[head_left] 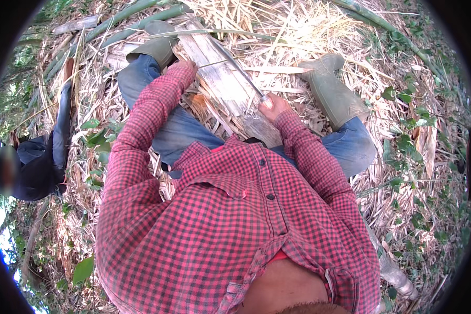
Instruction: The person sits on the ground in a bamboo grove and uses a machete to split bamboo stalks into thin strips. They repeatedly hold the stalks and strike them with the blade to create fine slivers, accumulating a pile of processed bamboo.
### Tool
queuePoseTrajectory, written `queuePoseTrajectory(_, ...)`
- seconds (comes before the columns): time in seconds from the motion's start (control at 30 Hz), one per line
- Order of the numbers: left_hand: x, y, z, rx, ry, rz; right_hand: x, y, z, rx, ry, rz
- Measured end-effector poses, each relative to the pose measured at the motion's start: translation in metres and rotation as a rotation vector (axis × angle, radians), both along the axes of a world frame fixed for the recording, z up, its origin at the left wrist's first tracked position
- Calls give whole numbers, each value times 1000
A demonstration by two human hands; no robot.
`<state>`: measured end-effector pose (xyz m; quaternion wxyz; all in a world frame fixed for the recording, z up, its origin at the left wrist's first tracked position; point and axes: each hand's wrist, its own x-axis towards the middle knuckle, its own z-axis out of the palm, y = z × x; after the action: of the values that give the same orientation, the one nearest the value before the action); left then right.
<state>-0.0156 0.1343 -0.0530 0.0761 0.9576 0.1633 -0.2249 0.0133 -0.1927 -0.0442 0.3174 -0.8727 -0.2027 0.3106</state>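
Observation:
My left hand is closed, with a thin tan strip, likely split bamboo, sticking out to its right. In my right hand is the handle of a long knife, and its narrow grey blade slants away up and to the left. The tip of the strip reaches close to the blade; whether they touch I cannot tell. Under both lies a worn, pale wooden plank on the ground between my legs. My left fingers are mostly hidden by the cuff and the turn of the hand.
My green rubber boots stand on either side of the plank. Pale shavings and strips heap up beyond it. Green bamboo poles lie at the far left, another pole at the far right. A person in dark clothes is at the left.

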Motion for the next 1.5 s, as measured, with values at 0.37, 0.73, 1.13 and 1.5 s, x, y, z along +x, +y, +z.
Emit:
queuePoseTrajectory(0.37,-4,26,-40,-415,232,175,3,4,33,211,-161,-16)
queuePoseTrajectory(0.73,-8,6,-53,-273,175,121,19,-5,15,-153,-19,121)
queuePoseTrajectory(1.13,30,2,-60,-210,173,135,19,-3,-18,-368,-11,120)
queuePoseTrajectory(1.5,5,-15,-49,-183,307,-126,9,-31,-34,-212,-8,73)
